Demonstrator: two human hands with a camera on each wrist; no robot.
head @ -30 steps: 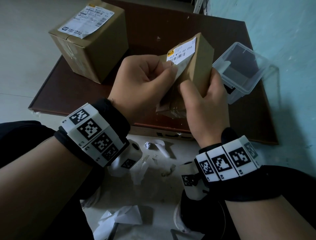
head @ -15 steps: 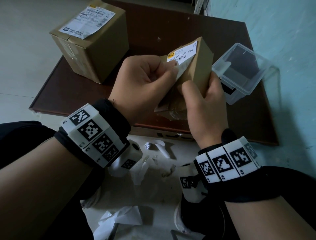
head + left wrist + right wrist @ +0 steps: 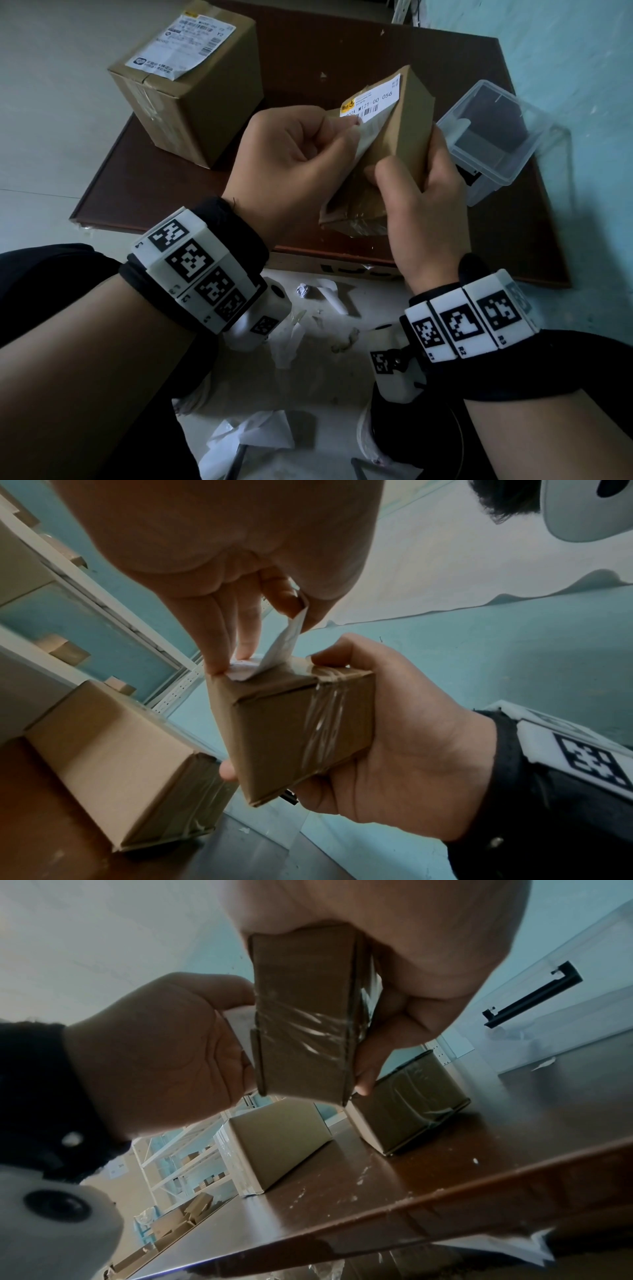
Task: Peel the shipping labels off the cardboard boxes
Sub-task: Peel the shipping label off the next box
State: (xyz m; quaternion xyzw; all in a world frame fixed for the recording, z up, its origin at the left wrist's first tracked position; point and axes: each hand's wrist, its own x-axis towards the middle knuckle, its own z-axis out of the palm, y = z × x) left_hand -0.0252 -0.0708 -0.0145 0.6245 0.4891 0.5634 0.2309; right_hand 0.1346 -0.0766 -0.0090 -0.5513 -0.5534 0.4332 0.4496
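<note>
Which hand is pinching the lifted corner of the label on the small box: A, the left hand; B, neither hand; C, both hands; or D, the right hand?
A: the left hand pinches the peeled corner of the shipping label, while the right hand only grips the small cardboard box.

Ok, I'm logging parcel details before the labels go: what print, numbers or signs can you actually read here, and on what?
"M121 00 056": white shipping label on the small brown cardboard box held in both hands; its barcode and small print are unreadable.
"R1", "R2", "R3": white marker band on the right wrist.
White label on the large brown cardboard box: print too small to read.
</note>
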